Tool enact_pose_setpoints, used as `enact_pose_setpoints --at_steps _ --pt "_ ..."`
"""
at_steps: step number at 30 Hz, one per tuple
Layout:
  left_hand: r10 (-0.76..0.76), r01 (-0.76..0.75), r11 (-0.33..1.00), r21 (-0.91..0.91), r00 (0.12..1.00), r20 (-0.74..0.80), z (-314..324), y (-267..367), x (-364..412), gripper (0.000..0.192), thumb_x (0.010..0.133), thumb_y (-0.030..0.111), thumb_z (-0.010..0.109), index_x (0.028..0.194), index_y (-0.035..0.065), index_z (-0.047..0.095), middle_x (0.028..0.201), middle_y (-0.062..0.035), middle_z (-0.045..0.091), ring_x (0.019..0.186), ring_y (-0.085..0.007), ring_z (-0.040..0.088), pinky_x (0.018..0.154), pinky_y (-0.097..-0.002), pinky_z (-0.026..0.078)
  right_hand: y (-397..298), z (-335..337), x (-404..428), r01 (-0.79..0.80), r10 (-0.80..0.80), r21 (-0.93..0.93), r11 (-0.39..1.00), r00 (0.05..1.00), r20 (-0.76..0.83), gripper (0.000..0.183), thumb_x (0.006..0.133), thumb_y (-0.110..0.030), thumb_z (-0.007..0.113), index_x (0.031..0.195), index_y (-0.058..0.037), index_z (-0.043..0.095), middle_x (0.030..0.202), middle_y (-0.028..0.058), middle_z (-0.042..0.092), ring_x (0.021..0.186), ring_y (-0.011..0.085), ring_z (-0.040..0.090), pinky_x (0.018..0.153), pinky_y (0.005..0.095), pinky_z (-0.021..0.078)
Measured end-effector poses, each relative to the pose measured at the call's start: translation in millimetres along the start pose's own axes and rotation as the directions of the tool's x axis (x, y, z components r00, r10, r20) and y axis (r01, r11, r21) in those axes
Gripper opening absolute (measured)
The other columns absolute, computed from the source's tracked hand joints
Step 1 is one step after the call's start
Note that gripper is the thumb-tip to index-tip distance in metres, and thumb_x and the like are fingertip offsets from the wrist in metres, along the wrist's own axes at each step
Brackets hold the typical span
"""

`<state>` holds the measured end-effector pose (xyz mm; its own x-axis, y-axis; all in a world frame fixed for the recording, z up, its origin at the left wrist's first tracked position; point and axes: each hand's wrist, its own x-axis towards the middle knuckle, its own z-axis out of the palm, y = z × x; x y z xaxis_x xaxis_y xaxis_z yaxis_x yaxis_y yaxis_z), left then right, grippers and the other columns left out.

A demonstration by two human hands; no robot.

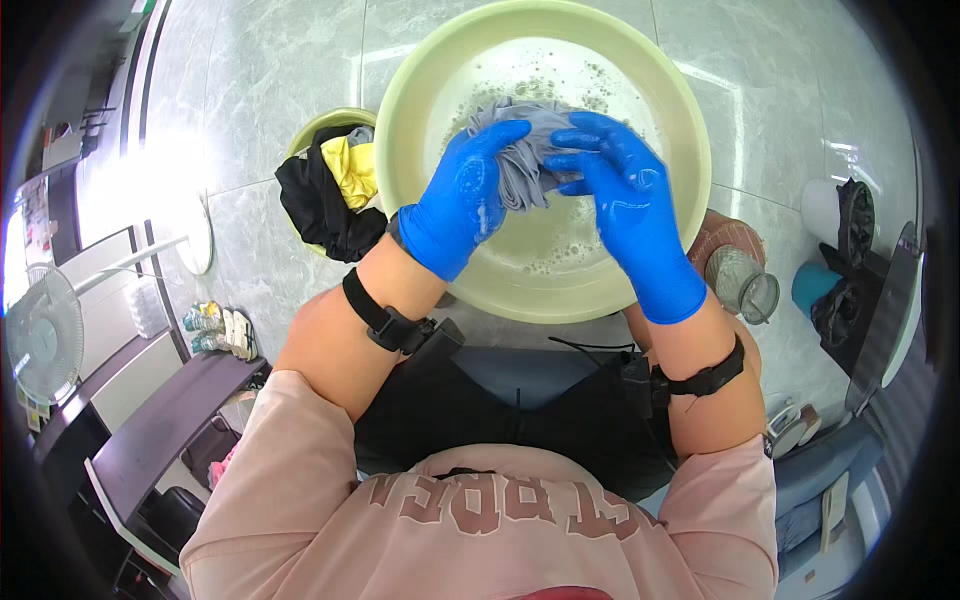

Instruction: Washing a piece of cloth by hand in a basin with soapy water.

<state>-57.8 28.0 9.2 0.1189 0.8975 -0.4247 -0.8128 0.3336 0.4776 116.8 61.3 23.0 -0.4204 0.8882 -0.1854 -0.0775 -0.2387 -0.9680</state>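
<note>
A wet, bunched grey cloth [529, 161] is between my two hands, above the large pale-green plastic basin [401, 161]. My left hand [471, 191], in a blue rubber glove, grips the cloth's left side with the thumb lying over the top. On the right side, my right hand [626, 180], gloved in the same blue, holds the cloth with its fingers slightly spread; some fingertips are hidden against the folds. Suds and small bubbles [551, 264] float on the water in the basin. Both gloves look wet.
Left of the basin, a smaller green tub [307, 139] holds black clothing [319, 199] and a yellow cloth [351, 169]. A glass jar [739, 281] stands at the right. Farther out are a white fan [45, 337], shoes [225, 330] and lined bins [821, 292] on grey tiles.
</note>
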Motion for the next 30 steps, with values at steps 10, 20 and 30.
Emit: enact_pose_setpoints --at_steps 10,20,30 --pt "-0.158 0.153 0.955 -0.253 0.987 0.0 2 9 2 0.044 0.093 0.018 0.052 0.133 0.0005 0.051 0.13 -0.0209 0.059 0.119 -0.0364 0.059 0.102 -0.0536 0.048 10 -18 26 -0.29 0.334 0.219 0.932 0.92 -0.203 0.056 0.092 -0.028 0.07 0.13 0.0097 0.052 0.121 0.0197 0.061 0.113 0.0209 0.061 0.092 0.0324 0.0514" --pt "0.037 0.028 0.871 0.491 0.992 -0.123 7 5 -4 0.045 0.091 0.004 0.064 0.132 -0.0073 0.05 0.12 -0.0157 0.063 0.105 -0.0248 0.066 0.089 -0.036 0.057 4 -4 19 0.02 -0.038 -0.071 0.997 0.967 -0.253 0.034 0.089 -0.024 0.074 0.106 0.0046 0.067 0.094 0.0105 0.071 0.085 0.0148 0.066 0.077 0.0294 0.0528" --pt "-0.02 0.021 0.989 0.148 1.0 -0.01 15 15 -7 0.047 0.09 0.002 0.063 0.134 -0.0083 0.048 0.127 -0.0163 0.059 0.117 -0.0263 0.06 0.101 -0.0369 0.05 28 -18 42 -0.343 0.373 0.147 0.928 0.858 -0.353 0.044 0.09 -0.043 0.072 0.086 0.001 0.066 0.068 -0.0012 0.056 0.057 0.0074 0.048 0.054 0.0247 0.0406"
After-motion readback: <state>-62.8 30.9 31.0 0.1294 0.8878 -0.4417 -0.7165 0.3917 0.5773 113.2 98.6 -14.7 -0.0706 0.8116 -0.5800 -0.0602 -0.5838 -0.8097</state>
